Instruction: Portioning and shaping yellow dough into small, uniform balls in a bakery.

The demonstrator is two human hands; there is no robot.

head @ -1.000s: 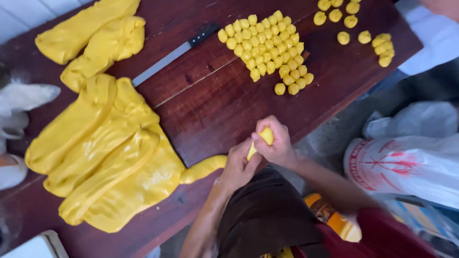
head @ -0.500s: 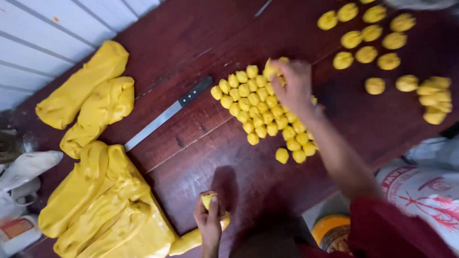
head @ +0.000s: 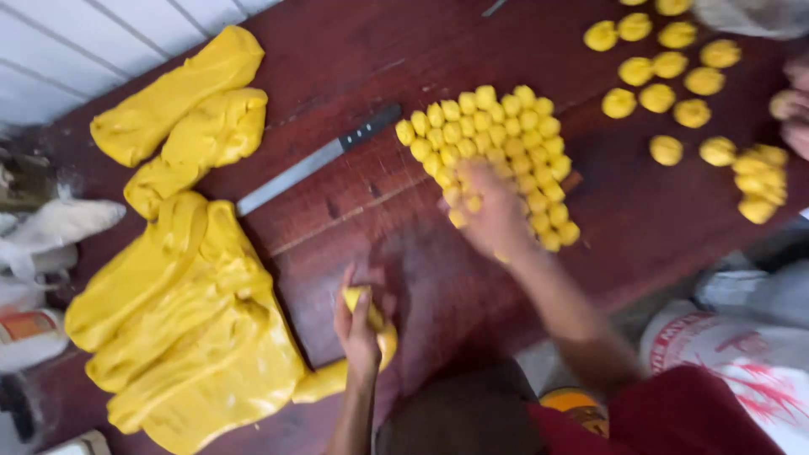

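Left hand grips yellow dough; right hand (blurred) touches dough pieces.

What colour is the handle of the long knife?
Black handle, seen in the head view; the long steel knife lies on the table.

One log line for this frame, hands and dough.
left hand: grips dough strip | right hand: over dough pieces, grip unclear | knife: flat on table, untouched

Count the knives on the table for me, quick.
1. The knife lies flat on the dark wooden table, between the yellow dough slabs and the cluster of small dough pieces, its black handle toward the cluster. Dough could hide others.
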